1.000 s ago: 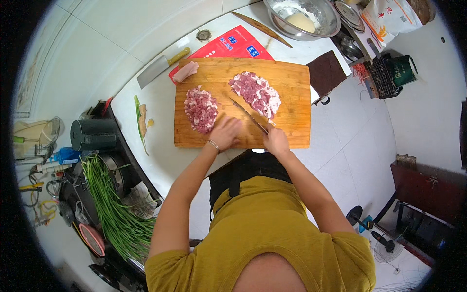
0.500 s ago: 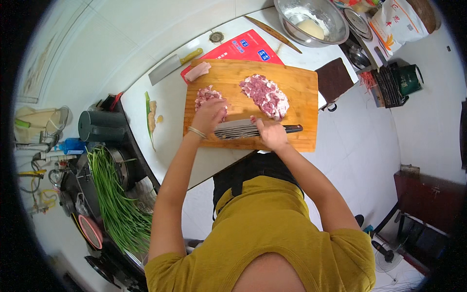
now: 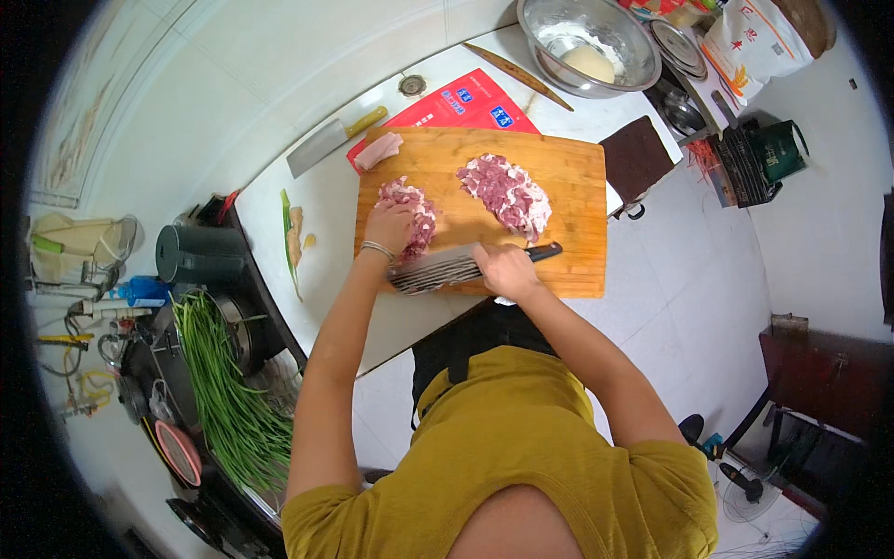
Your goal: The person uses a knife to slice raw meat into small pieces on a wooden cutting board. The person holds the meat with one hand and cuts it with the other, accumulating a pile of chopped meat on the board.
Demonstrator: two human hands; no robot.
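On the wooden cutting board [image 3: 568, 205] lie two heaps of cut raw meat. My left hand [image 3: 389, 226] is on the left heap of chopped meat [image 3: 421, 212], its fingers curled over the pieces. My right hand [image 3: 508, 271] grips a wide-bladed kitchen knife [image 3: 438, 270] where blade meets black handle. The blade is beside the left heap, near the board's front edge, its tip end pointing left. The sliced meat [image 3: 506, 191] of the other heap sits apart on the right. A pale pink piece of meat [image 3: 379, 150] rests at the board's far left corner.
A cleaver [image 3: 326, 142] with a yellowish handle and a red sheet [image 3: 466, 98] lie behind the board. Ginger [image 3: 294, 233] and a green onion stalk are left of it. A metal bowl [image 3: 643, 65] with dough stands at the back right; long green leaves [image 3: 228, 391] lie at left.
My right hand has shifted the knife to the left, and its blade now slants lower toward the left. My left hand has moved slightly left on the heap. The view has shifted a little.
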